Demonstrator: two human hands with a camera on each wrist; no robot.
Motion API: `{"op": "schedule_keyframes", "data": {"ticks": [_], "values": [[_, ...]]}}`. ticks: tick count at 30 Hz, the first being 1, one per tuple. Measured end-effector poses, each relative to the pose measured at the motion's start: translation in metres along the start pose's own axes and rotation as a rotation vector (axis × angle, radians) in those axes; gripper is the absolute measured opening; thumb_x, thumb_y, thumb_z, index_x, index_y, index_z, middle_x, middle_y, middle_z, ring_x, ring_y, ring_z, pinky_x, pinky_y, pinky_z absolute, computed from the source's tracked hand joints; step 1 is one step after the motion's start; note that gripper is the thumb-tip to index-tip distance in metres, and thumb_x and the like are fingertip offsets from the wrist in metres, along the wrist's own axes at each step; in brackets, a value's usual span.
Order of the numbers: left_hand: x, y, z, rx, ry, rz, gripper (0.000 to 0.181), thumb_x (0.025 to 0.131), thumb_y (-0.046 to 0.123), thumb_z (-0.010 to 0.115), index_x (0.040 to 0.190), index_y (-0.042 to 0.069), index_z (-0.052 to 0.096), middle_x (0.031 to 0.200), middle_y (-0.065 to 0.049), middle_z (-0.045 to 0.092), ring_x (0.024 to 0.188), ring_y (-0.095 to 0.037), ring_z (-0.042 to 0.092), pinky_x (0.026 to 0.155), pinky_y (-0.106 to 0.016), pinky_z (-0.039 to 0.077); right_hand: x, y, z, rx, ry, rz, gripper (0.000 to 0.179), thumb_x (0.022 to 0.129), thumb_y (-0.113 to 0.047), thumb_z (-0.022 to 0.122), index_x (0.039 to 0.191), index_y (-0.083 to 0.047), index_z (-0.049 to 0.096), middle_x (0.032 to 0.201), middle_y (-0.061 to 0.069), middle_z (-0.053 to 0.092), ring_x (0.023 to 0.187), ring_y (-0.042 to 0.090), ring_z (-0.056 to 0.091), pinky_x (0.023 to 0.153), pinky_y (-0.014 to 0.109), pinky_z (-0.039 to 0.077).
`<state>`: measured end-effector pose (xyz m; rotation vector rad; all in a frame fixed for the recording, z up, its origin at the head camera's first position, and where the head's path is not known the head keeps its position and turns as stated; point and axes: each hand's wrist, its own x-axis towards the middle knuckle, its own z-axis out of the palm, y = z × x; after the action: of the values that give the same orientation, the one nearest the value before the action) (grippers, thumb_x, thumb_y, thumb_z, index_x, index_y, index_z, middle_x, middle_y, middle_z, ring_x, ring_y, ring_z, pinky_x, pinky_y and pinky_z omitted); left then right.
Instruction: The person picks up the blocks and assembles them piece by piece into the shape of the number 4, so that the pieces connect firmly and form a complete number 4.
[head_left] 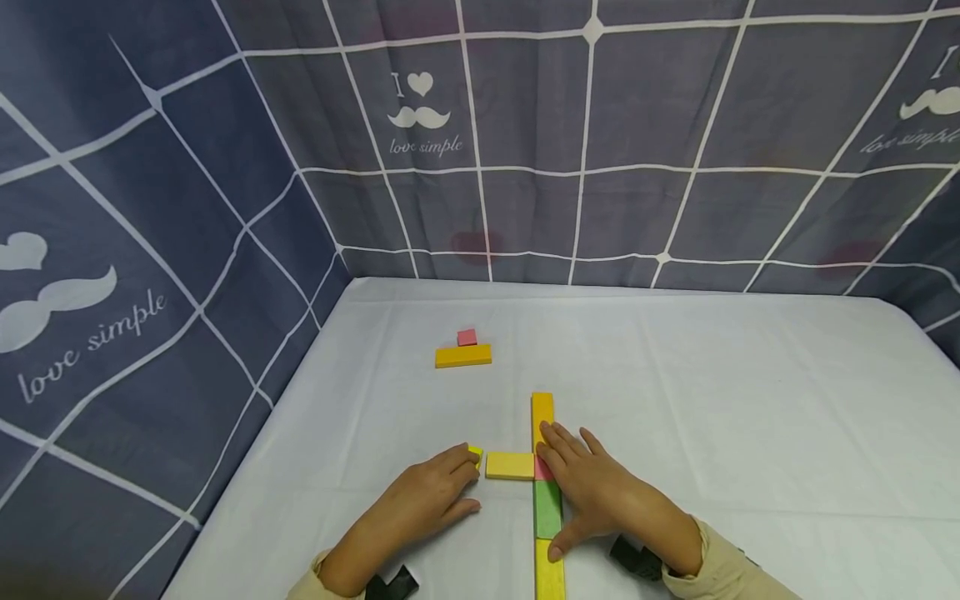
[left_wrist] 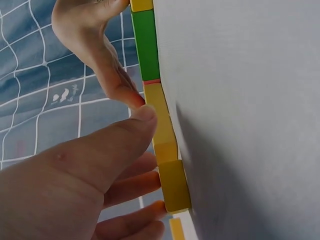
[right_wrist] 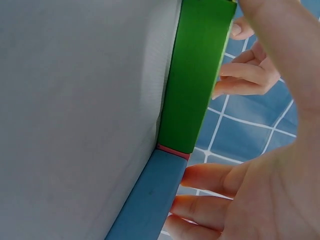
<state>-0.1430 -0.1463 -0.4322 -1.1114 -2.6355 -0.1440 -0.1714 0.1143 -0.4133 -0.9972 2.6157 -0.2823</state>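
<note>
Head view: the small yellow block (head_left: 476,457) touches the fingertips of the left hand (head_left: 433,490), thumb spread wide of them; just beyond lies the pale yellow block (head_left: 510,466), then the block column (head_left: 548,512) under the spread fingers of the right hand (head_left: 592,490).

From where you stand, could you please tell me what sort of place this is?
Probably a curtained workspace, judging by the white-covered table, "love simple" curtains and coloured building blocks.

A white-covered table (head_left: 750,417) is topped with a line of coloured blocks (head_left: 548,510), a crosswise yellow block (head_left: 510,466) and (farther back) an orange bar (head_left: 463,357) and pink block (head_left: 467,337).
</note>
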Motion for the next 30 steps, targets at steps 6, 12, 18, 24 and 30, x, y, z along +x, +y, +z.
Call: {"op": "schedule_keyframes", "data": {"ticks": [6,12,18,24,30], "values": [[0.0018,-0.0003,0.0022,-0.035,-0.006,-0.005,0.03,0.081,0.033,0.073,0.099,0.013,0.058,0.101,0.004,0.057,0.086,-0.006,0.056,0.073,-0.017,0.05,0.0003,0.0006,-0.0001,0.006,0.003,-0.004,0.124,0.052,-0.071,0.076,0.144,0.001,0.034,0.155,0.019,0.022,0.145,0.034,0.019,0.114,0.056,0.02],[0.0018,-0.0006,0.0042,-0.047,-0.021,-0.01,0.034,0.083,0.033,0.071,0.109,0.015,0.059,0.105,0.003,0.058,0.09,-0.007,0.057,0.078,-0.019,0.051,-0.0001,0.0017,0.0009,0.011,0.001,-0.002,0.124,0.052,-0.072,0.075,0.144,0.001,0.034,0.156,0.019,0.021,0.145,0.034,0.019,0.114,0.056,0.02],[0.002,-0.0015,0.0057,-0.061,0.014,0.007,0.028,0.082,0.033,0.071,0.104,0.017,0.062,0.104,0.005,0.056,0.088,-0.005,0.055,0.076,-0.017,0.05,0.0005,0.0015,0.0,-0.002,0.006,-0.006,0.124,0.052,-0.072,0.075,0.144,0.001,0.034,0.156,0.019,0.022,0.145,0.034,0.02,0.114,0.056,0.02],[0.0009,-0.0023,0.0062,-0.057,0.012,0.014,0.026,0.083,0.033,0.07,0.102,0.017,0.064,0.103,0.004,0.057,0.089,-0.007,0.056,0.078,-0.019,0.051,0.0012,0.0008,0.0002,-0.008,0.007,-0.01,0.123,0.053,-0.072,0.075,0.144,0.0,0.034,0.155,0.019,0.023,0.145,0.034,0.02,0.114,0.056,0.021],[-0.0013,-0.0031,0.0082,-0.02,0.024,0.025,0.026,0.084,0.032,0.07,0.103,0.015,0.066,0.108,0.002,0.062,0.106,-0.016,0.061,0.091,-0.029,0.051,0.0006,0.0006,0.0014,-0.008,0.012,-0.01,0.122,0.052,-0.071,0.076,0.143,0.0,0.035,0.155,0.019,0.023,0.145,0.034,0.02,0.114,0.056,0.021]]}}
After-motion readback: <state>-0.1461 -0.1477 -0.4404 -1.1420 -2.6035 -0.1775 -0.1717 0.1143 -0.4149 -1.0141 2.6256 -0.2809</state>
